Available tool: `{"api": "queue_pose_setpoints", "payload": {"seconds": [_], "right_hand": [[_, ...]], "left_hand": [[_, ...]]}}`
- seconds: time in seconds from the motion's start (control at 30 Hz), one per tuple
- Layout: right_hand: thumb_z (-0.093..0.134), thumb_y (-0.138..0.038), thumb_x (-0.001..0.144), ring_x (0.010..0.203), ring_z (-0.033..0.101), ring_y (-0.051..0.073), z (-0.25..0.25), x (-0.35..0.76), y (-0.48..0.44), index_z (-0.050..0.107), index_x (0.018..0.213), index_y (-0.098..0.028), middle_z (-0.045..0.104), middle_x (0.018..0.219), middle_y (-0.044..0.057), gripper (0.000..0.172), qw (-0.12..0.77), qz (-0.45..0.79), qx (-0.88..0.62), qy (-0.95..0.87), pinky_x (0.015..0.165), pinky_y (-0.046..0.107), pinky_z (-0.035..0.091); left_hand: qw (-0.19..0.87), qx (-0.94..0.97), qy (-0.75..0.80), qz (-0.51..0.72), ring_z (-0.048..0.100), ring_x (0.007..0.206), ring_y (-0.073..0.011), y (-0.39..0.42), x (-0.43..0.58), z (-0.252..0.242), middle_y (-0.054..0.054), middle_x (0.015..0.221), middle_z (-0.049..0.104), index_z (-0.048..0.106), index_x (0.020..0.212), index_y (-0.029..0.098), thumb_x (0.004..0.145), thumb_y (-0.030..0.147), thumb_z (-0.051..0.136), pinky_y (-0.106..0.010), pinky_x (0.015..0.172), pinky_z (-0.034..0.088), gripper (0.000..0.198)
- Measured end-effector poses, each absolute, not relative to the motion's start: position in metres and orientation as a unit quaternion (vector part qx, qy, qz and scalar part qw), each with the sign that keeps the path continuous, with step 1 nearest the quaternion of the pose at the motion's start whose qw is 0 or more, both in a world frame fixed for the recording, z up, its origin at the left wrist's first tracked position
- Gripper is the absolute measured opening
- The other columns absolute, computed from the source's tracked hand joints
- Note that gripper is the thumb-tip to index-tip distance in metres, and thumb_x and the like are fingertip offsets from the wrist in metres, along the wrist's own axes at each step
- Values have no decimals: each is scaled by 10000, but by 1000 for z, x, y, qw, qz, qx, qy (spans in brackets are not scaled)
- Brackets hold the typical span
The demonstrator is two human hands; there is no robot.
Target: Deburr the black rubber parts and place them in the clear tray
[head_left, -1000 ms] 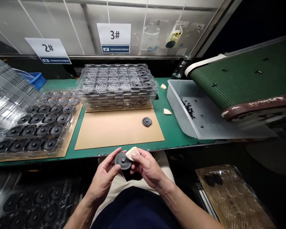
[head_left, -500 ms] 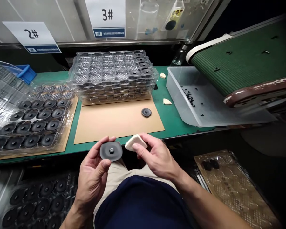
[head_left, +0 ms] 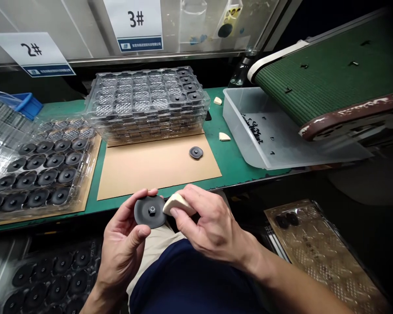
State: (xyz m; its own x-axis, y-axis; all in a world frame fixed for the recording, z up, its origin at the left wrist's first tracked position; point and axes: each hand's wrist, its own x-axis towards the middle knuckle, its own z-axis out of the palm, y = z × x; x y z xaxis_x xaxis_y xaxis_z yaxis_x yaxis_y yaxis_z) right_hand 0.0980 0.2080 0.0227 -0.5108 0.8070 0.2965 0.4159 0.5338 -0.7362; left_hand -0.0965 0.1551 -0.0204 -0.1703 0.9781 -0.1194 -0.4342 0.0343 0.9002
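A dark grey, rounded disc [head_left: 143, 213] with a small nut-like stub at its centre tilts face-up in the left fingers [head_left: 140, 232], near the near edge of the desk [head_left: 237, 168]. A thick cream wedge-shaped pad [head_left: 174, 202], pinched in the right fingers [head_left: 184, 223], sits at its right rim.

Smooth matt disc [head_left: 143, 216] (metal-looking nut [head_left: 152, 210])

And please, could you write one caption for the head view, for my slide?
Left hand holds a dark disc; right hand holds a cream pad at its edge.
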Motion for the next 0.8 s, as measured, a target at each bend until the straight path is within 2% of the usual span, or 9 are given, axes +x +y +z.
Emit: {"api": "queue_pose_setpoints", "payload": {"seconds": [0.23,0.33,0.47,0.57,0.63,0.73,0.8], "right_hand": [[513,-205,1018,767,509,166,17,96,206,553,894,-207,551,837,22,130,335,293,-394,-804,713,300,402],[527,-206,1015,766,517,161,16,95,205,536,881,-209,550,826,17,134,338,332,-371,-799,719,292,409],[503,-217,1033,761,501,170,20,93,203,554,891,-204,539,836,29,151,340,300,-398,-798,716,307,398],[521,-229,1025,731,495,163,18,92,203,546,868,-209,532,802,16,161,329,345,-377,-794,695,299,401],[527,-246,1033,766,528,171,10,91,209,589,917,-202,566,837,27,139,334,331,-376,-798,731,301,425],[518,-221,1045,922,576,202,-6,94,221,664,1041,-185,621,994,70,150,352,251,-426,-795,853,325,439],[533,-200,1038,930,575,194,-12,97,227,695,1056,-189,624,993,61,163,370,263,-449,-769,864,315,438]], "left_hand": [[564,308,451,619,625,1277,-335,157,-96,-19,-129,1409,646,693,1315,253,757,377,896,-365,1047,556,606],[569,304,450,617,612,1292,-331,155,-96,-19,-131,1402,651,689,1321,246,759,405,893,-354,1062,541,619],[567,302,448,622,594,1315,-317,153,-96,-20,-130,1403,648,682,1327,238,763,401,890,-329,1075,524,623],[574,296,449,617,607,1298,-323,153,-96,-22,-130,1414,641,677,1336,247,760,415,890,-344,1074,527,637],[582,293,446,614,599,1308,-332,153,-97,-23,-135,1417,640,680,1336,245,750,409,898,-354,1081,523,647],[591,284,439,614,594,1315,-337,154,-98,-23,-145,1408,647,679,1343,237,751,414,898,-354,1094,510,656],[591,278,435,620,608,1300,-327,155,-99,-22,-147,1412,644,678,1346,233,748,415,900,-335,1088,510,663]]}}
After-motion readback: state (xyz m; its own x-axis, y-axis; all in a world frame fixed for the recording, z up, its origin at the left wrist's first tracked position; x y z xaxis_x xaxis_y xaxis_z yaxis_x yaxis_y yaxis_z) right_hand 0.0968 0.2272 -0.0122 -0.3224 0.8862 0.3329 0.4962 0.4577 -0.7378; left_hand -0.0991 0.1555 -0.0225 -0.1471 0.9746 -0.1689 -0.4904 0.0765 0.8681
